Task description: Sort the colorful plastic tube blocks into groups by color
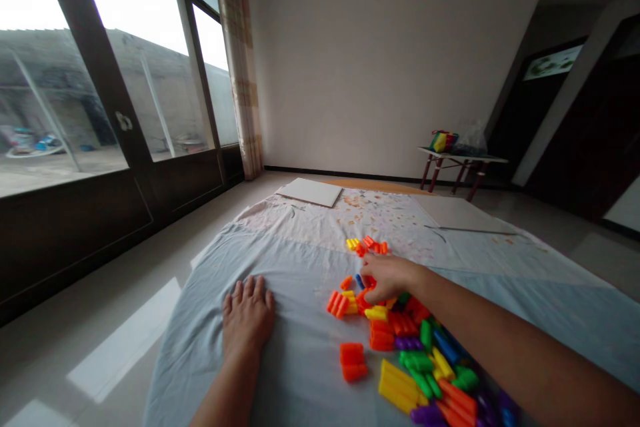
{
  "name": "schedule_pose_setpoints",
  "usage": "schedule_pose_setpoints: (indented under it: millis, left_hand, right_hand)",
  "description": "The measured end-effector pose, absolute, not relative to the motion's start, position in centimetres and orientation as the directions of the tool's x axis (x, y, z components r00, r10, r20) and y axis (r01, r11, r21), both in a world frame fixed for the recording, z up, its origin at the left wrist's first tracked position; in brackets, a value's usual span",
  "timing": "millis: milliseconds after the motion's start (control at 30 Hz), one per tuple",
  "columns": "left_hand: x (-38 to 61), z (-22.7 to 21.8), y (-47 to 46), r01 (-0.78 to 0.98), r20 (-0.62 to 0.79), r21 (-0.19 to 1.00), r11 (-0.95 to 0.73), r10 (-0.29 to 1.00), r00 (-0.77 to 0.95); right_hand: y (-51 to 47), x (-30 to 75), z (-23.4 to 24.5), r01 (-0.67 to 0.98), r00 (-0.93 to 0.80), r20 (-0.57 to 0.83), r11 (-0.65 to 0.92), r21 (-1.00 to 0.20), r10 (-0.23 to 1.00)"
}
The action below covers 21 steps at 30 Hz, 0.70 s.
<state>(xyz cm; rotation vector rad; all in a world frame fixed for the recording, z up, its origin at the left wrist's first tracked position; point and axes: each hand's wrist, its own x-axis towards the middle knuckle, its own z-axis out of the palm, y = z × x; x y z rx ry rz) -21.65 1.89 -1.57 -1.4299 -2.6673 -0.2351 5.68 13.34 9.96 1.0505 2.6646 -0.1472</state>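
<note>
My left hand lies flat on the light blue sheet, fingers stretched out, with nothing in it. Over the far end of a pile of plastic building pieces, my right hand has its thumb and fingers curled round an orange-red plastic building piece, which they partly cover. The pile under my right forearm holds yellow pieces, green pieces, a blue piece and purple pieces. Apart from it lies an orange piece. Beyond my right hand sits a small group of red-orange pieces.
A white board lies at the sheet's far left, and another pale board at the far right. Against the back wall, a small table carries a colourful bag and clear plastic. Glass doors line the left side.
</note>
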Motion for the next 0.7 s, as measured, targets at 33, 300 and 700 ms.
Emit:
schedule_pose_setpoints:
  millis: [33, 300, 700]
  left_hand:
    - [-21.7, -1.6, 1.9, 0.834, 0.168, 0.087, 0.545, 0.817, -0.551]
    - [-21.8, -1.3, 2.0, 0.835, 0.179, 0.066, 0.547, 0.817, -0.549]
    - [-21.6, -0.8, 2.0, 0.825, 0.127, 0.0, 0.566, 0.818, -0.561]
  right_hand:
    - [12.3, 6.3, 10.6, 0.668, -0.715, -0.271, 0.744, 0.007, 0.645]
    - [7.3, 2.8, 6.4, 0.402, -0.914, -0.034, 0.895, -0.195, 0.404]
    - [16.1, 5.9, 10.1, 0.768, -0.598, -0.149, 0.51, -0.387, 0.788]
